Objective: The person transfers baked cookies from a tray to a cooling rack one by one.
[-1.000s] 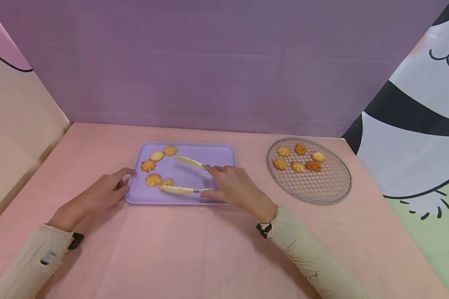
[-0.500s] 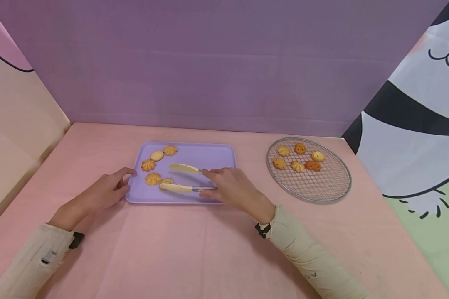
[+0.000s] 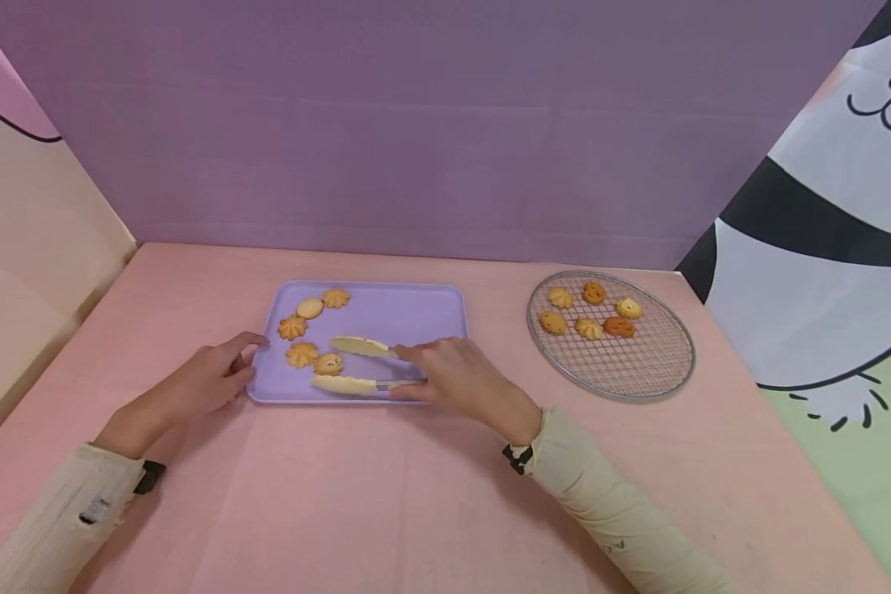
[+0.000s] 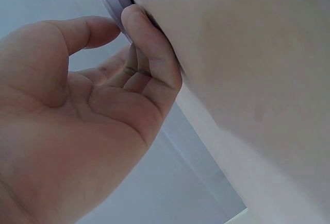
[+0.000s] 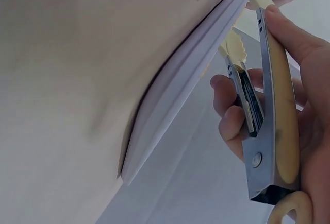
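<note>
Right wrist view shows your fingers [image 5: 229, 116] curled around the metal arms of the tongs [image 5: 268, 110], thumb along the outer arm, so your right hand [image 3: 456, 375] grips them near the hinge. From the head camera, the two cream tips of the tongs stand apart over the purple tray [image 3: 416, 309], with a small brown cookie [image 3: 328, 363] lying between them; whether either tip touches it you cannot tell. That cookie sits in the near left part of the tray, just beside a flower-shaped cookie [image 3: 300, 355].

Your left hand [image 3: 204, 381] rests on the pink table [image 3: 386, 495] at the tray's left edge. In the left wrist view its fingertips [image 4: 136, 20] press against the tray's rim, fingers bent and close together, the thumb reaching toward the same rim.

Farther out on the tray, three more cookies [image 3: 310, 308] curve along the far left corner. To your right, well apart from the tray, a round wire rack [image 3: 638, 367] carries six cookies in its far half. Purple backdrop [image 3: 445, 124] rises behind the table, and a panda-print panel [image 3: 824, 247] stands at the right.
</note>
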The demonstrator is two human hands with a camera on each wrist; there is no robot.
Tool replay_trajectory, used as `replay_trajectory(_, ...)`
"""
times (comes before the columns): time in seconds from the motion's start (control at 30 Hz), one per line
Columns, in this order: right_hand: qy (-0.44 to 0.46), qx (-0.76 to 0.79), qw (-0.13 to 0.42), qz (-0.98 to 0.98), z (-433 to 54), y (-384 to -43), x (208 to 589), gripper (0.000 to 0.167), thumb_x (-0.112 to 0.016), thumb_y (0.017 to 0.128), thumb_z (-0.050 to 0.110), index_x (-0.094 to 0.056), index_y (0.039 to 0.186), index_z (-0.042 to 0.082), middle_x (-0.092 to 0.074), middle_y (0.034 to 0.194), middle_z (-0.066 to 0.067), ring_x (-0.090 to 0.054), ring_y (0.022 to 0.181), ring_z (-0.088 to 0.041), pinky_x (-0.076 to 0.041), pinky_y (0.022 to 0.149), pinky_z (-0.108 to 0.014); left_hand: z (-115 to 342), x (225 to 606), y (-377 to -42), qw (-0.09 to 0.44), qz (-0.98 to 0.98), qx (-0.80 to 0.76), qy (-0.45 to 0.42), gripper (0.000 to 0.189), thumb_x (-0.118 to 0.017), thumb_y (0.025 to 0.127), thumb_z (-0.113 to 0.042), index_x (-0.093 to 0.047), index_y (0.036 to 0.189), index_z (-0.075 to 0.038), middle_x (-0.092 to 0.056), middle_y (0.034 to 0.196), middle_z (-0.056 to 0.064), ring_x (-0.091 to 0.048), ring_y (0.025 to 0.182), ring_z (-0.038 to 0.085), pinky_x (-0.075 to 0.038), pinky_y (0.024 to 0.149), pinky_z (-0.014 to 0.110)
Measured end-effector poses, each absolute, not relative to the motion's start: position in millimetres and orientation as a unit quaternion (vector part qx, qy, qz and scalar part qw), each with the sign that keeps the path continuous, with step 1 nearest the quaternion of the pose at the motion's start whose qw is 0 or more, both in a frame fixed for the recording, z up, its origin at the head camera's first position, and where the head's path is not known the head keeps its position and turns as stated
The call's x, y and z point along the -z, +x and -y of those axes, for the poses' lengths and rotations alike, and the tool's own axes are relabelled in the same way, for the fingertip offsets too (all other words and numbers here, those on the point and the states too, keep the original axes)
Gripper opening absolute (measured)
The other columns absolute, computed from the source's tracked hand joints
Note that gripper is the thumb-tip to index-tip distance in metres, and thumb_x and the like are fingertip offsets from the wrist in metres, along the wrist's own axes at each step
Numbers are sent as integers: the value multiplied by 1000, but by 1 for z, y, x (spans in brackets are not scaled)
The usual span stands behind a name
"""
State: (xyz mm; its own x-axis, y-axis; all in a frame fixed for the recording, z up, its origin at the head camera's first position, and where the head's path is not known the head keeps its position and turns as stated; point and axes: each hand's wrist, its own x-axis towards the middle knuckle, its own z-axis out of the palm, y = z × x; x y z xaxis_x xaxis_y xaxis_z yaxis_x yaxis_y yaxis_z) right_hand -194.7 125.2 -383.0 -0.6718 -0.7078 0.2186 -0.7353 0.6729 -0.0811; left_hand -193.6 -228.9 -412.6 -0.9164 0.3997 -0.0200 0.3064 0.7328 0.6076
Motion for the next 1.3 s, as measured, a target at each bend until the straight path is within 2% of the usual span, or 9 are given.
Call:
replay_trajectory(0.23, 393, -81, 90, 912, -123, -192, 384, 49, -76, 87, 42, -70, 122, 8, -72, 83, 1, -51, 59, -10, -50, 58, -33, 229, 412, -194, 77, -929, -311, 187, 44, -55, 98, -4, -44, 140, 0, -52, 74, 3, -50, 63, 15, -42, 56, 25)
replay_trajectory(0.47, 392, -65, 91, 913, -121, -191, 384, 48, -75, 87, 41, -70, 123, 10, -71, 80, 3, -51, 58, -9, -51, 59, -33, 229, 412, -194, 76, -927, -315, 190, 43, -55, 98, -3, -45, 139, 1, -53, 73, 3, -50, 62, 15, -42, 55, 25)
replay_trajectory(0.73, 415, -49, 119, 901, -124, -188, 383, 44, -74, 89, 39, -69, 121, 9, -64, 71, 3, -49, 55, -9, -51, 58, -33, 231, 415, -197, 72, -928, -309, 194, 42, -55, 97, -2, -45, 138, 0, -53, 71, 2, -50, 60, 14, -42, 55, 25)
replay_trajectory(1.03, 409, -35, 133, 902, -134, -180, 379, 46, -72, 90, 42, -68, 123, 9, -68, 77, 0, -57, 57, -12, -51, 54, -31, 231, 416, -194, 65, -923, -319, 203, 41, -55, 97, -2, -46, 137, 1, -53, 70, 1, -50, 58, 12, -42, 54, 25)
replay_trajectory(1.3, 396, -27, 157, 904, -148, -175, 375, 48, -73, 88, 44, -70, 123, 11, -71, 82, 0, -52, 53, -9, -50, 54, -30, 231, 414, -194, 64, -924, -317, 203, 40, -53, 97, -1, -47, 136, 1, -54, 71, 2, -52, 59, 13, -43, 56, 25)
